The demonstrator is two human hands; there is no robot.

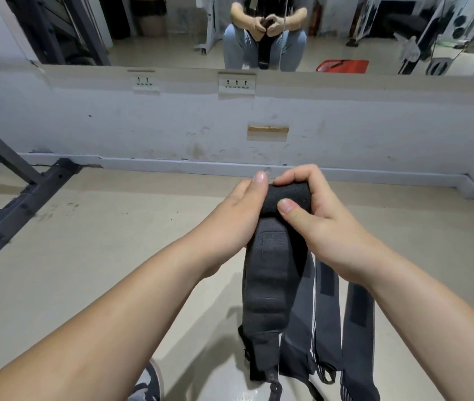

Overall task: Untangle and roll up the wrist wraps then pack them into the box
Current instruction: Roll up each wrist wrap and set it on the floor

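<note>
Gym, weights room by the look: wide wall mirror (172, 33), dark steel rack foot (21, 206) on bare floor (99, 241), weight plates (459, 23) and machine frames (210, 27) reflected in the glass.

Single head-worn view; looks forward and down along both forearms; left hand (240, 206) and right hand (321, 215) close, centre frame; floor (85, 256) beneath the hands; wall (360, 125) and mirror (172, 50) beyond them.
</note>
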